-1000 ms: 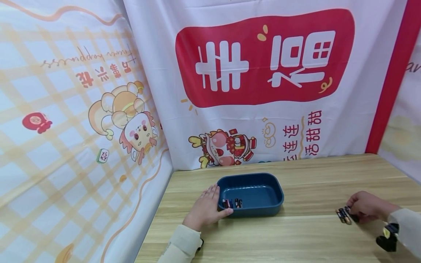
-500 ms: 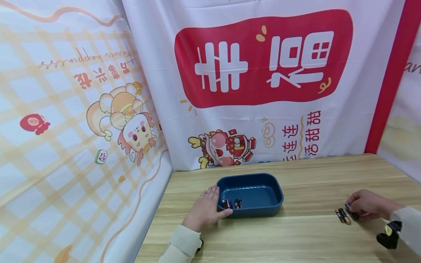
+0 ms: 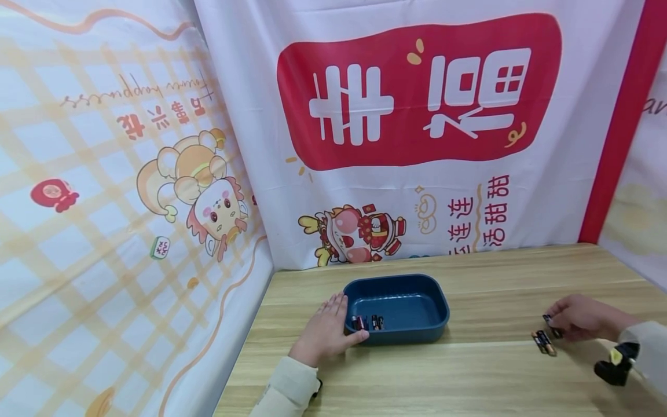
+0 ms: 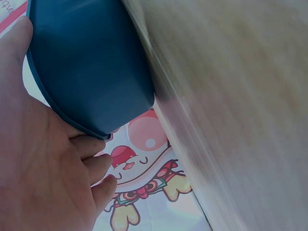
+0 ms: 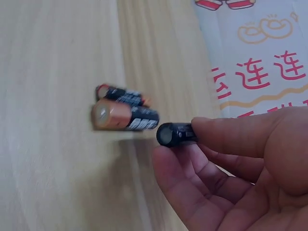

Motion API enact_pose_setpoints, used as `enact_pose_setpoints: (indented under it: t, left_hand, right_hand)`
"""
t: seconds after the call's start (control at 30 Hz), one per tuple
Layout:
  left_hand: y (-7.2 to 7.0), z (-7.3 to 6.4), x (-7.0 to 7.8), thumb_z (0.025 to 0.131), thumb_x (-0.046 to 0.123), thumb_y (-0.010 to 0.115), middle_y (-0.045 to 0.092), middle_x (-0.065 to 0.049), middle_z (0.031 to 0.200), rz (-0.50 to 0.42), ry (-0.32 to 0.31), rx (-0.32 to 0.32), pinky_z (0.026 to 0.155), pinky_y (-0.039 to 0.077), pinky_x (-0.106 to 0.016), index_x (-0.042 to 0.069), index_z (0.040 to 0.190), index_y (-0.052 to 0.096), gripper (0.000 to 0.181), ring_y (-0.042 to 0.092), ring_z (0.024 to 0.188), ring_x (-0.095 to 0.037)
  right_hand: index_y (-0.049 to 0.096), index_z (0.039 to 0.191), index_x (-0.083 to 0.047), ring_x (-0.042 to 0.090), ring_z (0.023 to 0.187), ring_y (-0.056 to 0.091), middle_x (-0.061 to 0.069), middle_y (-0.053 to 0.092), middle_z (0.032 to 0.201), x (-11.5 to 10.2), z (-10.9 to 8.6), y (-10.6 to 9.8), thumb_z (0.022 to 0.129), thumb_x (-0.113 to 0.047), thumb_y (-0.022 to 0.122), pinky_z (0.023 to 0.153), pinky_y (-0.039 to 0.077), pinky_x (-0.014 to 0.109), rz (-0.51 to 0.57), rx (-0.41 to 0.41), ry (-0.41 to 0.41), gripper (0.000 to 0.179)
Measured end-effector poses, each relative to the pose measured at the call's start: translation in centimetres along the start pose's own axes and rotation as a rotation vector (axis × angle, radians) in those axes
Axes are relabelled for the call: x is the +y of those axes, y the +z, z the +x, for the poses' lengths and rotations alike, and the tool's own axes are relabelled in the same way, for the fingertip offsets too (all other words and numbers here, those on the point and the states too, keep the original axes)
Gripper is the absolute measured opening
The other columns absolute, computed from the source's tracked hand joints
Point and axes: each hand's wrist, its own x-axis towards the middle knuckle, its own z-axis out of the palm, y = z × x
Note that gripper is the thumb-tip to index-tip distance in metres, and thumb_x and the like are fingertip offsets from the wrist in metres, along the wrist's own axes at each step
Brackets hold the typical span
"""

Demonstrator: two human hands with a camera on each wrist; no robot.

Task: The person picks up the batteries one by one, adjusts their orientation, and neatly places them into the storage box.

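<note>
In the head view my left hand point(image 3: 327, 331) rests on the left end of a dark blue box point(image 3: 443, 324). The left wrist view shows its thumb on the rim and its fingers extended along the outer wall point(image 4: 91, 62). Several small batteries point(image 3: 359, 323) lie inside the box, at its near left corner. At the right, my right hand point(image 3: 583, 317) pinches a black battery point(image 5: 175, 134) between thumb and fingers, close over the table. Beside it lie a copper-and-black battery point(image 5: 127, 115) and a thinner black one point(image 5: 120, 94), side by side.
The wood-grain table point(image 3: 484, 376) carries the box and the loose batteries. A printed cloth point(image 3: 239, 116) hangs along the back and left side. A black wrist device point(image 3: 617, 364) sits at my right cuff.
My right hand has lifted slightly, and the pinched battery has come away from the two on the table. The left hand and the box have stayed put.
</note>
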Motion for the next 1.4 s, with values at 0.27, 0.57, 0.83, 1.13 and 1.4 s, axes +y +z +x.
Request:
enact_pose_setpoints:
  t: [0.27,0.57,0.83,1.13,1.4]
  left_hand:
    - [0.0,-0.1,-0.1,0.084,0.084,0.030,0.018,-0.013,0.160,-0.003,0.003,-0.002,0.115,0.019,-0.045,0.002,0.154,0.021,0.108,0.016,0.146,-0.029]
    - [-0.3,-0.4,0.0,0.084,0.082,0.032,0.018,-0.013,0.160,-0.005,-0.003,-0.011,0.116,0.018,-0.045,0.002,0.154,0.021,0.107,0.016,0.146,-0.029]
    - [-0.5,-0.4,0.0,0.083,0.084,0.029,0.017,-0.012,0.160,-0.008,-0.006,-0.022,0.116,0.018,-0.044,0.003,0.154,0.021,0.109,0.015,0.146,-0.029]
    - [-0.6,-0.3,-0.1,0.085,0.082,0.033,0.017,-0.012,0.160,-0.014,0.000,-0.023,0.116,0.018,-0.045,0.002,0.154,0.021,0.106,0.016,0.146,-0.030]
    - [-0.6,-0.3,0.0,0.084,0.083,0.032,0.017,-0.013,0.160,-0.015,-0.002,-0.023,0.116,0.017,-0.044,0.002,0.154,0.021,0.107,0.015,0.146,-0.029]
  right_hand:
    - [0.058,0.108,0.012,0.018,0.070,0.060,0.006,0.057,0.076,-1.0,-0.2,-0.2,0.094,0.000,0.056,0.065,0.056,0.032,0.120,-0.086,-0.024,0.019]
    - [0.061,0.109,0.007,0.017,0.072,0.063,0.008,0.062,0.084,-2.4,0.3,0.1,0.096,-0.004,0.056,0.070,0.057,0.034,0.155,-0.118,-0.032,0.017]
    - [0.060,0.110,0.008,0.015,0.072,0.063,0.007,0.062,0.085,-3.8,0.8,0.6,0.096,-0.002,0.055,0.072,0.058,0.035,0.184,-0.155,-0.063,0.018]
    - [0.058,0.112,0.010,0.015,0.076,0.063,0.008,0.062,0.088,-5.2,1.6,1.6,0.095,-0.003,0.057,0.075,0.058,0.035,0.189,-0.151,-0.073,0.021]
    - [0.056,0.116,0.012,0.017,0.080,0.063,0.010,0.062,0.091,-6.5,2.7,2.6,0.096,-0.004,0.058,0.078,0.057,0.038,0.186,-0.138,-0.069,0.026]
